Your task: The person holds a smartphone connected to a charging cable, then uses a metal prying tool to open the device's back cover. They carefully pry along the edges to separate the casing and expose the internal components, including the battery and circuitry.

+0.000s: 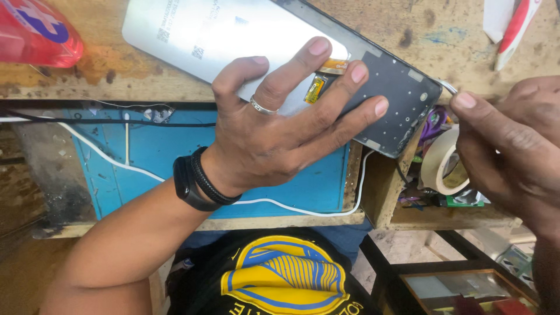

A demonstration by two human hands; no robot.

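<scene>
Opened phone (280, 52) lies on the worn wooden bench, back panel side up, dark frame corner overhanging the bench edge. My left hand (274, 134) lies flat on it, fingers spread, pinning rather than gripping; fingertips near the orange flex connector (315, 88). My right hand (513, 146) is curled shut on a thin metal tool (448, 86), tip touching the phone's corner. Tape roll (443, 163) just below.

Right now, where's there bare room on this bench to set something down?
Free: the wooden benchtop past the phone panel's right end, and the blue mat beside the white cable. Crowded: around the tape roll under the right hand.
</scene>
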